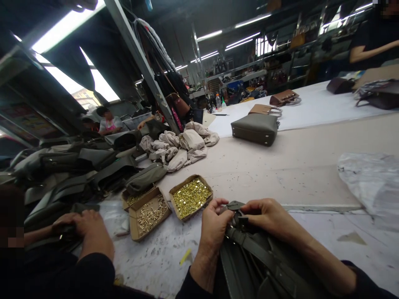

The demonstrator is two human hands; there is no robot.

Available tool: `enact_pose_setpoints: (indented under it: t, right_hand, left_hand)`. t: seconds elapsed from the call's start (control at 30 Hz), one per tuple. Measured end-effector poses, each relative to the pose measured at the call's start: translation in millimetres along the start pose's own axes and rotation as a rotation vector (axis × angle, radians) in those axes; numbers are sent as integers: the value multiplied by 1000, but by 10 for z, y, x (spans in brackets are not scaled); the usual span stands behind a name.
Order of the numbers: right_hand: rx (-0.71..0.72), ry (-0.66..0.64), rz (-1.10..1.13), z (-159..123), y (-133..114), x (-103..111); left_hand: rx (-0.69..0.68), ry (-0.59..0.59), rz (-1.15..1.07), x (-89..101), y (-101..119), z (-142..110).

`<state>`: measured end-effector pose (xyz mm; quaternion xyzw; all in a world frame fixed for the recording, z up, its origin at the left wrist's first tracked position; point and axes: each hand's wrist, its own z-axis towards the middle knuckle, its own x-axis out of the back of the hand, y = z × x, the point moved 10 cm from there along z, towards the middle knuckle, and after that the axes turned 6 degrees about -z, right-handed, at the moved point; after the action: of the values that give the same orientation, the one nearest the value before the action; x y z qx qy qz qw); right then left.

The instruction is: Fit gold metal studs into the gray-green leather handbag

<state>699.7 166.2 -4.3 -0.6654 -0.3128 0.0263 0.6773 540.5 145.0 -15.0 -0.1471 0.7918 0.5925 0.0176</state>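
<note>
A dark olive leather bag (262,265) lies at the near edge of the table with its strap running toward me. My left hand (213,226) pinches the strap's top end, fingers closed. My right hand (268,216) grips the same strap end from the right, next to a small leather tab (235,204). Just left of my hands stands a cardboard box of gold-coloured metal fittings (191,196).
Another box of silvery fittings (149,214) sits further left. A co-worker's hands (84,232) work on a dark piece at the left. Olive bag parts (77,174), beige cloth covers (181,147), a finished olive bag (255,128), brown bags (283,97) and a plastic sheet (370,182) lie around.
</note>
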Motion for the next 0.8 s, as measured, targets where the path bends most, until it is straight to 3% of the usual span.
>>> enact_pose_setpoints:
  t: [0.37, 0.57, 0.8]
  right_hand:
    - [140, 255, -335, -59, -213, 75]
    - [132, 171, -478, -3, -239, 24]
    - [183, 202, -653, -66, -419, -31]
  left_hand:
    - [-113, 19, 142, -11, 129, -70]
    - [-133, 20, 202, -42, 184, -99]
    - [-160, -17, 266, -50, 183, -110]
